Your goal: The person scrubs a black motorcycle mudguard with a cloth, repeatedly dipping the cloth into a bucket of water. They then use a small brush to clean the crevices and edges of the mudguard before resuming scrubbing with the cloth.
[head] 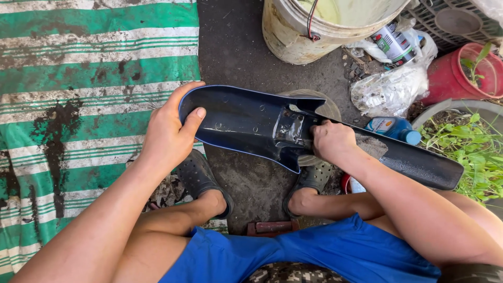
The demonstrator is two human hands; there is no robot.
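— Two hands on one part, as we see it: our left hand (168, 131) grips the rounded end of the dark blue fender panel (246, 123), thumb lying over its glossy inner face, fingers wrapped around the rim behind.

— And our right hand (331, 140) is closed near the panel's middle, knuckles up, pressed against the bracket area where the panel narrows. We cannot tell whether it pinches something small there or only the panel itself.

— We hold the panel level above our feet, its long black tail (419, 165) running out toward the right, over our right knee.

— Below it we see our dark perforated clogs (196, 175) on the dirty ground (236, 47), one under each hand, and a flat round thing partly hidden behind the panel.

— Along the left side of the ground lies a green-and-white striped mat (78, 78), stained with dark mud.

— At the far edge stands a grimy pale bucket (298, 36). Just right of it we see a spray can (393, 42) lying on crumpled plastic bags (390, 89), then a red pot (456, 73) with a small plant.

— A blue bottle (395, 128) lies just behind the panel's tail, near the green weeds (471, 147) at the right edge.
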